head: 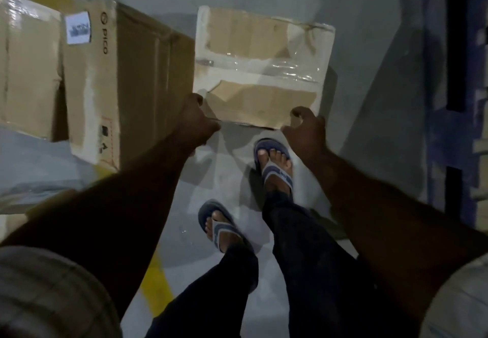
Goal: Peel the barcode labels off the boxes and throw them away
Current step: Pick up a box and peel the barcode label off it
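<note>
Brown torn-faced cardboard box [261, 68], clear tape across, at 12 o'clock. My left hand [195, 118] curled round near-left corner, my right hand [306, 129] curled over near edge. White barcode label [78, 28] on tall PICO carton [126, 73], 10 o'clock.

A centre box [264, 68] is held in front of the person. The left hand [195, 118] grips its near left corner and the right hand [306, 129] grips its near right corner. Just beside it on the left stands a second box [126, 73], with a label [78, 28] on its far left corner. A third box [29, 68] sits against the second box's left side. Beneath the centre box's near edge, the right foot [274, 163] stands on the floor [232, 174], ahead of the left foot [221, 227]. A rack [454, 73] runs along the far right.
</note>
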A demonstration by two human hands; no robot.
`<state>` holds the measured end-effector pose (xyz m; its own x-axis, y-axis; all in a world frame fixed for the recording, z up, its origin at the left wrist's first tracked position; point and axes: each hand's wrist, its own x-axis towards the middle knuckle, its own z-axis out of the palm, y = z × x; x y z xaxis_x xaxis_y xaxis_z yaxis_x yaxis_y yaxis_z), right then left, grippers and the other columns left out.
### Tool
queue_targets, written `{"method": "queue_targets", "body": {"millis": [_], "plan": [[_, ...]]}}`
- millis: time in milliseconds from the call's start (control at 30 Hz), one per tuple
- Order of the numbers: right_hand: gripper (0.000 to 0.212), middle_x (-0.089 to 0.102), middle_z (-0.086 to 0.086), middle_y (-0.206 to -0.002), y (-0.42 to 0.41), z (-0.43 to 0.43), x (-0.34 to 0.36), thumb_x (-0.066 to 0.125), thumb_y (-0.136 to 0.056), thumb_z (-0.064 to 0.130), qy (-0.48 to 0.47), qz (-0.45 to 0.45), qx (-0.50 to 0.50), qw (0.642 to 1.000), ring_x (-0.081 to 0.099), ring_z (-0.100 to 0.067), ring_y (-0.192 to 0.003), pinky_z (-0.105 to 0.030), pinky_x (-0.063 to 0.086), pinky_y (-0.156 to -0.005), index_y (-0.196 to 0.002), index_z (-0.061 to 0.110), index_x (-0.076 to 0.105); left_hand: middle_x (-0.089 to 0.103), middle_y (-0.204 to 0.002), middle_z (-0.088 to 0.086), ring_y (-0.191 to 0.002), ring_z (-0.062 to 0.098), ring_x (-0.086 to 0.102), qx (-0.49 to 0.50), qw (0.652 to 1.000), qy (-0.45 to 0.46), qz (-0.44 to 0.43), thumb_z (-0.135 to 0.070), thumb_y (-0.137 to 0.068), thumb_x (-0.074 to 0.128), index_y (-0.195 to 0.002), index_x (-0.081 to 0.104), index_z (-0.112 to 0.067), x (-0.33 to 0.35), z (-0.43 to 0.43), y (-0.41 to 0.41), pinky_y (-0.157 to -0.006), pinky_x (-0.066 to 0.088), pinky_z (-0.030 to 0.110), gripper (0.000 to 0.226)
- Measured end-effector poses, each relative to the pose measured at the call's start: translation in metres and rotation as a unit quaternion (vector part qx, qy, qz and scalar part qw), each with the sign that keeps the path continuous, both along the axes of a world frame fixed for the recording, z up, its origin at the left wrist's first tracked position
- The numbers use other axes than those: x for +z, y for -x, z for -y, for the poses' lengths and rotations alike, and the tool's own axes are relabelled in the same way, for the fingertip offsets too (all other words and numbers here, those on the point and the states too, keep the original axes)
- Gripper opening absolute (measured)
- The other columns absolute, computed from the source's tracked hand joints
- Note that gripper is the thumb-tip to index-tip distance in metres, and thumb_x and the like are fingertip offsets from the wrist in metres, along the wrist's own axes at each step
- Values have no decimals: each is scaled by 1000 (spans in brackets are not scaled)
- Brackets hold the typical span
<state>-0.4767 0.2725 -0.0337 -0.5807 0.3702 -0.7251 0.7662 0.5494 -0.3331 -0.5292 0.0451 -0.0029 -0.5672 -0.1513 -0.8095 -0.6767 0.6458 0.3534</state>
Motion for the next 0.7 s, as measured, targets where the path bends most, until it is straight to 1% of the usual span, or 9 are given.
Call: {"method": "queue_targets", "body": {"millis": [33, 100, 167, 233, 267, 333, 433, 567, 700], "plan": [[47, 41, -16, -131, 2, -1, 8, 72, -81, 17, -6, -13, -4, 1000, 54, -33, -113, -18, 40, -91, -126, 23, 61, 54, -117, 15, -86, 31, 65, 3, 1000, -6, -1, -1, -74, 76, -130, 38, -16, 9, 0, 1, -60, 61, 52, 70], [49, 42, -14, -130, 8, -4, 36, 74, -77, 27, -23, -26, -8, 999, 46, -37, -120, -32, 43, -102, -125, 32, 61, 57, -116, 15, -89, 32, 67, 7, 1000, -11, -11, 1, -73, 75, -130, 39, -19, 33, 2, 6, -63, 61, 53, 71], [53, 40, -11, -134, 18, -7, 75, 75, -74, 38, -39, -19, -4, 999, 38, -37, -126, -43, 41, -106, -124, 41, 58, 63, -115, 10, -92, 24, 66, 4, 999, -13, -33, -6, -73, 78, -133, 40, -18, 71, 0, 14, -64, 62, 37, 73], [56, 37, -11, -138, 31, -11, 121, 76, -71, 47, -45, -33, 7, 998, 34, -37, -129, -48, 40, -106, -124, 44, 56, 63, -118, 7, -101, 21, 63, -9, 997, 4, -76, -13, -69, 84, -136, 43, -13, 118, -4, 25, -74, 53, 26, 78], [58, 35, -12, -140, 38, -12, 145, 76, -69, 51, -42, -48, 13, 998, 33, -37, -131, -48, 41, -106, -124, 43, 57, 62, -121, 9, -108, 23, 61, -19, 995, 19, -99, -18, -65, 87, -136, 46, -12, 142, -6, 30, -84, 48, 26, 82], [62, 31, -13, -141, 53, -11, 195, 79, -68, 54, -18, -73, 25, 997, 32, -36, -132, -43, 42, -107, -124, 38, 58, 55, -128, 13, -122, 31, 51, -51, 987, 77, -131, -41, -57, 90, -136, 48, -16, 192, -9, 36, -102, 41, 35, 93], [62, 30, -10, -139, 76, 1, 273, 81, -68, 56, 3, -107, 53, 993, 39, -31, -129, -30, 42, -101, -123, 33, 61, 43, -132, 17, -128, 38, 40, 1, 981, 130, -142, -72, -45, 82, -134, 46, -25, 261, -11, 37, -107, 39, 46, 107], [58, 36, -12, -134, 103, 25, 370, 78, -67, 61, -46, -197, 119, 972, 42, -34, -125, -43, 48, -99, -115, 33, 64, 44, -131, 17, -125, 39, 44, 122, 960, 164, -190, -80, -40, 76, -126, 52, -22, 342, -6, 27, -105, 42, 48, 106], [61, 36, -11, -134, 122, 50, 444, 73, -68, 68, -52, -227, 206, 950, 39, -34, -126, -48, 48, -97, -118, 35, 63, 43, -134, 17, -129, 39, 38, 193, 939, 205, -200, -73, -49, 80, -127, 50, -23, 421, 5, 15, -105, 37, 43, 97]]}}
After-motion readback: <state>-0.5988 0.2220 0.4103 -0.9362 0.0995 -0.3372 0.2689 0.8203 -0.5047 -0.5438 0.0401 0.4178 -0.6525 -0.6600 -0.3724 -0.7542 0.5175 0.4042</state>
